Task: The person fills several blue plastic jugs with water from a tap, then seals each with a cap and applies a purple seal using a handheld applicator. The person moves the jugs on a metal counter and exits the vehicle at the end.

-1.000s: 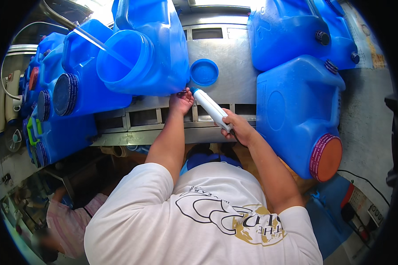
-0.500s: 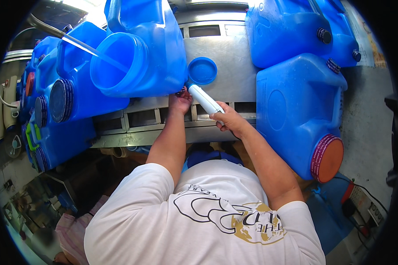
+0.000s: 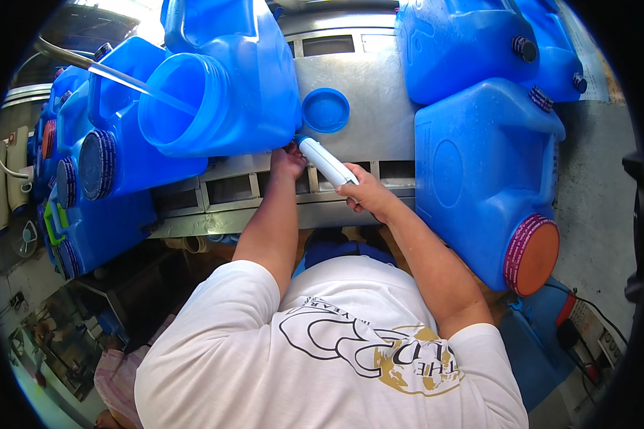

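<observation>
My right hand (image 3: 366, 191) is closed round the lower end of a white tube-shaped blower (image 3: 326, 163). Its blue-rimmed tip points up and left, toward the fingers of my left hand (image 3: 288, 164). Those fingers are curled at the lower right corner of a large blue water jug (image 3: 259, 86); what they hold there is dark and mostly hidden. The jug's wide round mouth (image 3: 181, 107) is uncapped and faces me. A clear tube from a bent metal pipe (image 3: 64, 53) runs into it. Right of the jug, a round blue lid (image 3: 325, 110) lies on the metal counter (image 3: 372, 93).
Capped blue jugs (image 3: 139, 161) crowd the left side, one with a green handle (image 3: 54, 214). More stand at the right, the nearest jug (image 3: 472, 171) with an orange lid (image 3: 535, 257). Slots line the counter's front edge (image 3: 279, 209). A power strip (image 3: 608, 348) with cords is low at right.
The view has shifted slightly. My hands and the blower keep nearly the same places at the jug's corner, and the tube stays in the jug's mouth.
</observation>
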A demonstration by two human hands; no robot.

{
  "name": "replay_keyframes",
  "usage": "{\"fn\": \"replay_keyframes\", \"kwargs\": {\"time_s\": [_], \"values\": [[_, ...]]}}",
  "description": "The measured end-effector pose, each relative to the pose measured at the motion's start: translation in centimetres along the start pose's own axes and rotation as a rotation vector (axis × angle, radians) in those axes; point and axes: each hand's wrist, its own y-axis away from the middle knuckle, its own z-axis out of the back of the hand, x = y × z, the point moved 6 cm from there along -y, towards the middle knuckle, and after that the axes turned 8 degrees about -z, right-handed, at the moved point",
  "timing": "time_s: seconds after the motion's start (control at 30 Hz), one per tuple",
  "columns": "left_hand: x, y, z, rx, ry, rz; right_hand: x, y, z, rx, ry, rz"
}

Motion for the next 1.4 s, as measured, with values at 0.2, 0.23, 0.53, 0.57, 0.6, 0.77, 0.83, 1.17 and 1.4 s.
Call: {"fn": "replay_keyframes", "kwargs": {"time_s": [0.2,0.23,0.53,0.57,0.6,0.77,0.83,1.17,1.4], "values": [[-0.4,1.8,-0.9,0.038,-0.068,-0.021,-0.3,0.0,0.2,-0.018,0.017,0.006],[-0.6,2.6,-1.5,0.056,-0.084,-0.033,-0.5,-0.2,0.4,-0.022,0.024,0.005],[-0.2,1.7,-1.0,0.058,-0.027,-0.071,-1.3,0.3,0.5,-0.018,0.017,0.003],[-0.1,1.5,-1.0,0.047,-0.013,-0.077,-1.3,0.3,0.5,-0.018,0.013,0.003],[-0.1,1.2,-0.9,0.035,0.002,-0.083,-1.3,0.4,0.5,-0.019,0.010,0.003],[0.3,1.4,-1.5,0.000,0.053,-0.081,-1.1,0.1,0.5,-0.030,0.021,0.034],[0.2,0.8,-1.1,0.010,0.065,-0.095,-0.8,-0.1,0.6,-0.034,0.030,0.043],[0.5,1.0,-0.9,0.053,0.084,0.001,1.1,-0.7,1.0,-0.067,0.007,0.044],[0.4,1.6,-1.5,0.114,-0.002,-0.019,-0.5,-1.6,1.5,-0.033,-0.035,0.010]]}}
